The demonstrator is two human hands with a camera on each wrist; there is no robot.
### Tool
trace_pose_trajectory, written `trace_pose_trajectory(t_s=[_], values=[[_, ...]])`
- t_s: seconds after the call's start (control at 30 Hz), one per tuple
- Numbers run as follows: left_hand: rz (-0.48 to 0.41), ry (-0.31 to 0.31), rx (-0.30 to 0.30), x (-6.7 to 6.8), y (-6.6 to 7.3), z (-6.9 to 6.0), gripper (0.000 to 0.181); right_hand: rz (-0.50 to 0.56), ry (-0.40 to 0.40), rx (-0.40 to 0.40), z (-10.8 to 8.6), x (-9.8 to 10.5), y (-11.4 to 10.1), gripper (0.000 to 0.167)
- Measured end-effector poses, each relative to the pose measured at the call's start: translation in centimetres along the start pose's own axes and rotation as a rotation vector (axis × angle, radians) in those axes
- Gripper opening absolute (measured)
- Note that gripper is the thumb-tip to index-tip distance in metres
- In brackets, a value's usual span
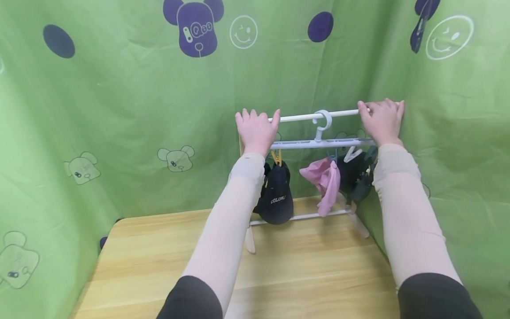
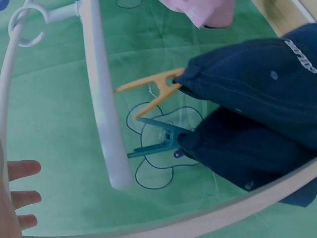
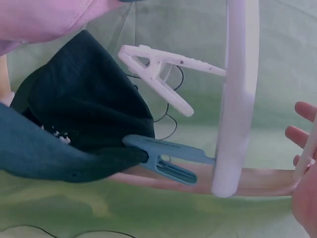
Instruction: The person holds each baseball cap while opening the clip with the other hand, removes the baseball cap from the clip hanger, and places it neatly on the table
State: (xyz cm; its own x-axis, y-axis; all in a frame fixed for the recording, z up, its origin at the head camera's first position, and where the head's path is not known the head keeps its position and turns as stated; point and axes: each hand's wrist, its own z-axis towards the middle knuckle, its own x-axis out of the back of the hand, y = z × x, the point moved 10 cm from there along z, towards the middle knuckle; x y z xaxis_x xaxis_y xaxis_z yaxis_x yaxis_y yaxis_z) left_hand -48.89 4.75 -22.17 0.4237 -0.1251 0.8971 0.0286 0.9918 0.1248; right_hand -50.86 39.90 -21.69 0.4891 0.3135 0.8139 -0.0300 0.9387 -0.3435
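Note:
My left hand [image 1: 256, 130] grips the left end of a white rod [image 1: 296, 118], the top bar of a small rack. My right hand [image 1: 383, 120] holds the rod's right end. In both wrist views, fingertips curl down past the bar. Between the hands, a pale hanger [image 1: 323, 143] hangs from the rod by its round hook. A yellow clip [image 2: 157, 85] and a teal clip [image 2: 166, 141] hold dark caps, one lettered. Pink fabric [image 1: 324, 177] hangs mid-hanger. At the right, a blue clip [image 3: 166, 153] holds a dark cap [image 3: 94, 89], beside a white clip [image 3: 158, 69].
The rack stands on a wood-grain table [image 1: 167, 261] near its back edge. Its lower white bar [image 1: 307, 217] and wooden foot [image 1: 250, 241] show beneath the caps. A green printed curtain [image 1: 119, 110] surrounds the table at the back and both sides.

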Motion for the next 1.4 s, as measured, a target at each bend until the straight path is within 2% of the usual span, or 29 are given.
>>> trace_pose_trajectory(t_s=[0.27,0.47,0.57,0.9,1.13,1.4], values=[[-0.03,0.047,-0.019,0.2,0.2,0.0,0.078,-0.003,0.018,-0.038,-0.3,0.7,0.2,0.077],[-0.028,0.139,-0.036,0.7,-0.1,-0.2,0.074,0.003,0.039,-0.053,-0.6,0.7,0.0,0.075],[-0.028,0.163,-0.039,0.9,-0.2,-0.2,0.073,0.009,0.047,-0.057,-0.5,0.8,-0.1,0.076],[-0.02,0.186,-0.047,0.9,-0.3,-0.3,0.07,0.026,0.075,-0.075,-1.2,1.1,-0.2,0.074],[-0.035,0.152,-0.035,0.6,-0.5,-0.2,0.073,0.009,0.06,-0.067,-1.1,0.9,-0.4,0.076],[-0.032,0.169,-0.044,1.0,-0.3,-0.4,0.071,-0.006,0.058,-0.08,-1.4,1.1,-0.4,0.076]])
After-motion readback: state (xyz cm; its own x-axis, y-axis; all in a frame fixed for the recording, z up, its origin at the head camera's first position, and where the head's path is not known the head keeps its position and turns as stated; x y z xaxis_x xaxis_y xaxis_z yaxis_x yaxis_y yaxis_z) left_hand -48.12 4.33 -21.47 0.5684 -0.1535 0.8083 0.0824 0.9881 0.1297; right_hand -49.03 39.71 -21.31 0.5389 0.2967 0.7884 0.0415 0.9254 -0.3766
